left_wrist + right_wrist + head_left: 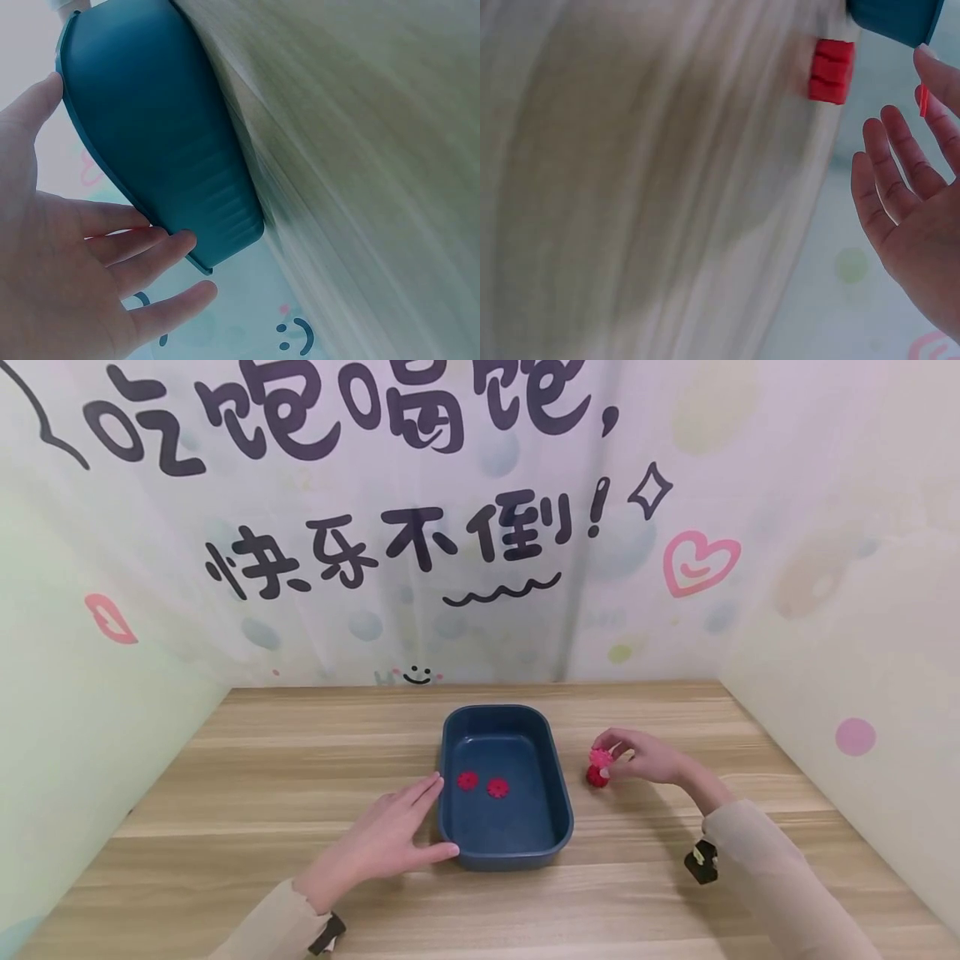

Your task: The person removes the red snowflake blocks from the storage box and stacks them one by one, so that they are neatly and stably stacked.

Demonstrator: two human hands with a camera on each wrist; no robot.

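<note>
A dark blue rectangular tray [506, 862] stands on the table, with two flat red flower-shaped pieces inside, a left one [467, 781] and a right one [498, 788]. My left hand [386, 837] is at the tray's left side, thumb and fingertips touching its rim, fingers spread and fairly straight. Right of the tray, my right hand [647, 758] pinches a thin pinkish-red flower-shaped piece [601, 758] between thumb and index finger. Just under it a short stack of red pieces [831, 71] rests on the table; the right wrist view shows a gap between stack and held piece.
The wood-grain table [315, 752] reaches back to a printed white curtain [480, 643]. Pale side walls rise at left and right [855, 660]. A black wrist device [702, 862] sits at the right sleeve, another [327, 934] at the left.
</note>
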